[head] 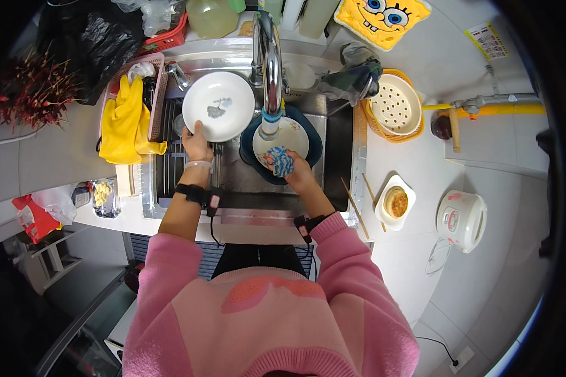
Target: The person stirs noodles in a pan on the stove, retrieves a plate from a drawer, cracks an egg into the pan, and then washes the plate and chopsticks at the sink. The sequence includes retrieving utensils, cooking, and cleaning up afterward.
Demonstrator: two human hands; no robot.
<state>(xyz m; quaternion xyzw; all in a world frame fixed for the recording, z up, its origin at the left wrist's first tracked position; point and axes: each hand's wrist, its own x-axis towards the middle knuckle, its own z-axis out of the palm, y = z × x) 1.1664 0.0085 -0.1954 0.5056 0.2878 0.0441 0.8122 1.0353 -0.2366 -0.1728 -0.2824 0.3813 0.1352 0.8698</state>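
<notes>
A white plate point(208, 125) with a grey tree print is gripped at its near edge by my left hand point(198, 145), above the left side of the steel sink point(236, 186). In my right hand point(299, 172) is a blue and white scrubbing ball point(281, 161). It hovers over or rests against a patterned white dish point(296, 134) inside a dark blue basin point(315, 146); contact is unclear. The chrome faucet point(270, 61) reaches over that basin and covers part of the dish.
Left of the sink, yellow rubber gloves point(125, 125) drape over a pink basket point(156, 66). To the right are an orange basket point(417, 134) with a perforated cream bowl point(396, 103), chopsticks point(354, 207), a white dish point(408, 188) holding a browned round food, and a rice cooker point(460, 219).
</notes>
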